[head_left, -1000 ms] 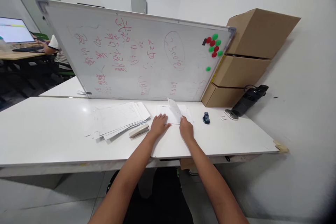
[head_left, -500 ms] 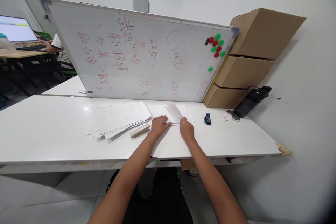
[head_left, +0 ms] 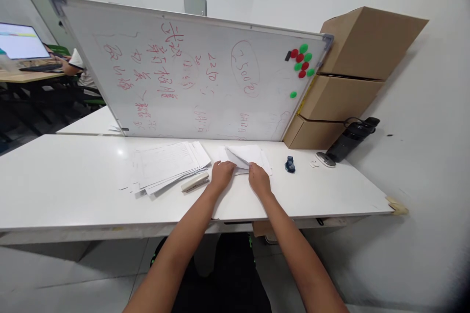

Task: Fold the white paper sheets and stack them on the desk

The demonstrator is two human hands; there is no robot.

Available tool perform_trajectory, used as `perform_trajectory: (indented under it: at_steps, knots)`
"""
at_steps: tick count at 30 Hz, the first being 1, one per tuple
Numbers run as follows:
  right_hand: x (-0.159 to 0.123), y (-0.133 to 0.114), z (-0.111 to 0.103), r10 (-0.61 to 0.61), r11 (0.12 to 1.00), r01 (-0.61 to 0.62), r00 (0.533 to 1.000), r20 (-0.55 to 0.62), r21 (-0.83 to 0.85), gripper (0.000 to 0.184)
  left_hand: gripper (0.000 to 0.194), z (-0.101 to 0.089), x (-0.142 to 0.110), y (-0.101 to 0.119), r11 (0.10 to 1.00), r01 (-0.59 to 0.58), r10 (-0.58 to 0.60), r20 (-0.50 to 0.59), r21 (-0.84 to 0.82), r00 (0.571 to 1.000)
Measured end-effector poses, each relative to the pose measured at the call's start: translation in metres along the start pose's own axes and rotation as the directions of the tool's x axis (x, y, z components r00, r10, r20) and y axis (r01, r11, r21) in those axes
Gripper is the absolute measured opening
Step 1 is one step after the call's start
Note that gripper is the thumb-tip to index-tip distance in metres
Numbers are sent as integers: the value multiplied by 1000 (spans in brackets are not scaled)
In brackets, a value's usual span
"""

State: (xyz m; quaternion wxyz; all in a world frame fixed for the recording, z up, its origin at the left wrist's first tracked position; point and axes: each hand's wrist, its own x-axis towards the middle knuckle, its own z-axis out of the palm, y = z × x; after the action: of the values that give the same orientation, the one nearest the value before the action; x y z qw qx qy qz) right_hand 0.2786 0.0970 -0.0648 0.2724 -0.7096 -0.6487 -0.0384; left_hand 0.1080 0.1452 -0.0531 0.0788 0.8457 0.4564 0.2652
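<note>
White sheets of paper (head_left: 257, 152) lie in front of me near the foot of the whiteboard, and one of them is bent up in a fold towards me. At the left end of the near edge, my left hand (head_left: 222, 176) is closed with its fingertips on the sheet. My right hand (head_left: 260, 179) pinches the raised edge of the paper between thumb and fingers. Just left of my left hand is a light grey stapler (head_left: 195, 182). Beyond it lies a loose stack of printed papers (head_left: 165, 164), its sheets fanned unevenly.
A whiteboard (head_left: 205, 78) with red writing and magnets stands along the back of the white table (head_left: 81, 186). Cardboard boxes (head_left: 341, 98) are stacked at right. A dark blue object (head_left: 290, 164), a mouse (head_left: 325, 159) and a black bottle (head_left: 351, 138) sit nearby. Another person (head_left: 79, 66) is at far left.
The raised part of the sheet has come down towards me and now shows a sloping fold. My left fingers have drawn together at its edge, and my right hand has shifted slightly left.
</note>
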Motion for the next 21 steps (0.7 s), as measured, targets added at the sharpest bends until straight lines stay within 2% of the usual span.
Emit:
perform_trajectory:
  at_steps: [6, 14, 18, 21]
  knots:
    - [1, 5, 6, -84, 995, 83, 996, 0, 60, 38, 18, 7, 1, -3, 989, -84, 67, -141, -119, 988]
    - [2, 11, 10, -247, 950, 258, 965, -83, 177, 48, 20, 8, 1, 1, 919, -282, 188, -324, -275, 927]
    - [2, 9, 9, -245, 952, 258, 965, -97, 165, 41, 19, 1, 2, 7, 900, -313, 220, -303, -303, 927]
    - [3, 8, 7, -211, 964, 221, 974, -80, 147, 41, 18, -7, -1, 14, 922, -248, 182, -234, -298, 955]
